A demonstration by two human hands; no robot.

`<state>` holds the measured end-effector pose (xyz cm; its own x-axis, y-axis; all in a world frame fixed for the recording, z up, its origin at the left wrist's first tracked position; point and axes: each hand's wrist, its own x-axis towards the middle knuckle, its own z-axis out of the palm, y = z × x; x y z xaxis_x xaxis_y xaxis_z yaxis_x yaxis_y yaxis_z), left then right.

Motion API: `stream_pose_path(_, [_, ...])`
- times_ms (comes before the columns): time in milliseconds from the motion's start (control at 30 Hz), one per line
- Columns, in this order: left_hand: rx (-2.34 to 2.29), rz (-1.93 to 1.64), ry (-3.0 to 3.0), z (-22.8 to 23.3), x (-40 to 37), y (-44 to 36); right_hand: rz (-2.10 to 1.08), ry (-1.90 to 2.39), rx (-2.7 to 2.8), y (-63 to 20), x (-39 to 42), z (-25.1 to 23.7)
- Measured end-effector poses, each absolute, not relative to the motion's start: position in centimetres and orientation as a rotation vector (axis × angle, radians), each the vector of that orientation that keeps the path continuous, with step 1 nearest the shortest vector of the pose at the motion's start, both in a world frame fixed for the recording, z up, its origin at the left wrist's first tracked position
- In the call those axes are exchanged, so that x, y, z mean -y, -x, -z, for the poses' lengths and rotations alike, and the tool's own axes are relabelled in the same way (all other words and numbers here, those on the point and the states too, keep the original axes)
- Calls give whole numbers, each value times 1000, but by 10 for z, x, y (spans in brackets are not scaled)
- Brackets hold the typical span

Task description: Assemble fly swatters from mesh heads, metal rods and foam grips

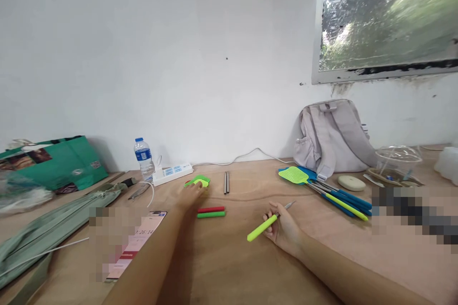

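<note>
Right hand (pixel 282 228): closed around a yellow-green handle (pixel 262 228) with a thin metal rod (pixel 288 206) projecting from its far end; handle angled down-left, hand resting on the wooden tabletop (pixel 236 257).

Left hand (pixel 193 194): extended forward, fingers laid over a green swatter head (pixel 198 181) near the back of the tabletop — apparently a light grip, though not clear from this angle.

Between the two hands: a red sleeve (pixel 211 209) and a green sleeve (pixel 211 215), parallel, just beside each other, flat on the tabletop. Beyond these, two dark metal rods (pixel 226 182) side by side, pointing toward the wall.

To the right: assembled fly swatters (pixel 322 188) in a fanned bundle — green mesh head on top, blue handles below. Behind the bundle, a grey backpack (pixel 332 136) leaning on the wall.

To the left: water bottle (pixel 143 158) upright, white power strip (pixel 172 173) just beside it, green bag (pixel 53 162) at the far edge.
</note>
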<state>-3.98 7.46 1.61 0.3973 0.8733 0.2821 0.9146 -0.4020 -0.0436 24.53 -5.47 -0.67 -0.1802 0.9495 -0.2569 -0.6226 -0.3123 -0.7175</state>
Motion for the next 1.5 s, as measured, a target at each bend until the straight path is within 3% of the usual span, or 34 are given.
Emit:
stream_pose_path(100, [1555,581,2377,-29,-66,35,-1661,812,668,-252,52,1])
stream_pose_path(200, [1538,1066,2149,-48,-53,21,-1510,826,906,-265,48,-7])
stream_pose_path(433, [1570,1427,2219,-80,6,-31,-1031,994,1395,-292,46,-21])
stream_pose_path(733, [1289,663,2677,-58,64,-63,-270,1065,2181,-287,71,-39])
stream_pose_path(1167, [1179,424,2711,-50,72,-69,-16,1155,2387,-284,68,-26])
stream_pose_path(1500, [1057,218,2784,-34,67,-68,7,1077,2535,-283,67,-22])
